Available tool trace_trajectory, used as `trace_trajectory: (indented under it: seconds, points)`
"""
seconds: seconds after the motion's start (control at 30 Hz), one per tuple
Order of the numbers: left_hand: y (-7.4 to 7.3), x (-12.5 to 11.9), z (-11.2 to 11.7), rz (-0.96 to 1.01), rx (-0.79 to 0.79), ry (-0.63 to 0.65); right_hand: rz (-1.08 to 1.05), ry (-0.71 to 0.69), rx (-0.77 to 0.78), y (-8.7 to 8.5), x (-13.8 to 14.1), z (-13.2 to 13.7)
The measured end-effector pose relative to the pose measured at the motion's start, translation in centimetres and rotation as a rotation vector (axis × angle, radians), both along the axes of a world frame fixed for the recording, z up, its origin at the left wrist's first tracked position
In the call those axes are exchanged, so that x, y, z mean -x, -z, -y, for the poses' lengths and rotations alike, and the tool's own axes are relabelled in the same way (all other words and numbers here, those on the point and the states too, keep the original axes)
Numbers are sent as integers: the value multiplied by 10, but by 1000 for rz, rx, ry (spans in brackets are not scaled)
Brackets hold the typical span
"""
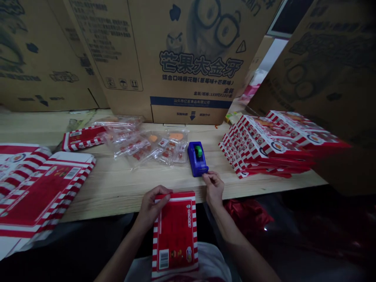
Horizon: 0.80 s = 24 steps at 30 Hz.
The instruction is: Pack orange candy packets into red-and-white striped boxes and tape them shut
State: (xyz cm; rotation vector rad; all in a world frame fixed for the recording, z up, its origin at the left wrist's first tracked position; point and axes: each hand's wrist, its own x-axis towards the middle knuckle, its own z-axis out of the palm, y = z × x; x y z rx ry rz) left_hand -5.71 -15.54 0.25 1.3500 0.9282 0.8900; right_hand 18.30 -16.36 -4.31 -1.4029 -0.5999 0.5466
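Observation:
My left hand [152, 207] grips the top left corner of a red-and-white striped box [175, 235] that rests on my lap against the table's front edge. My right hand [214, 187] reaches to the front end of a blue tape dispenser [197, 158] with a green roll, its fingers pinched together at the cutter; what they pinch is too small to make out. Clear plastic packets [147, 145] with red and orange contents lie spread behind the dispenser.
A fanned stack of closed striped boxes [264, 145] lies on the right of the wooden table [123, 184]. Flattened striped cartons [38, 188] are piled at the left. Large brown cardboard cartons [182, 58] wall the back and right side.

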Motion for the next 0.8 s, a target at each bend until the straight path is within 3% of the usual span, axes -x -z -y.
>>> trace_trajectory:
  seconds: [0.3,0.43,0.5,0.6,0.67,0.73,0.8]
  points:
    - [-7,-3,5,50,-26,18,-100,-198,83,-11,-6,9]
    - [-9,-5,7,65,0,20,-91,-357,116,-39,-9,15]
    - [-11,-7,7,89,36,22,4,-619,140,-66,-10,10]
    - [-15,-13,8,119,98,24,394,-1334,171,-112,-4,-14]
    - [-17,-15,8,118,111,30,658,-1671,195,-134,8,-35]
    - [-18,-16,9,111,108,38,918,-1833,251,-147,23,-50]
    - [-18,-15,10,106,109,39,1181,-1819,316,-150,38,-55]
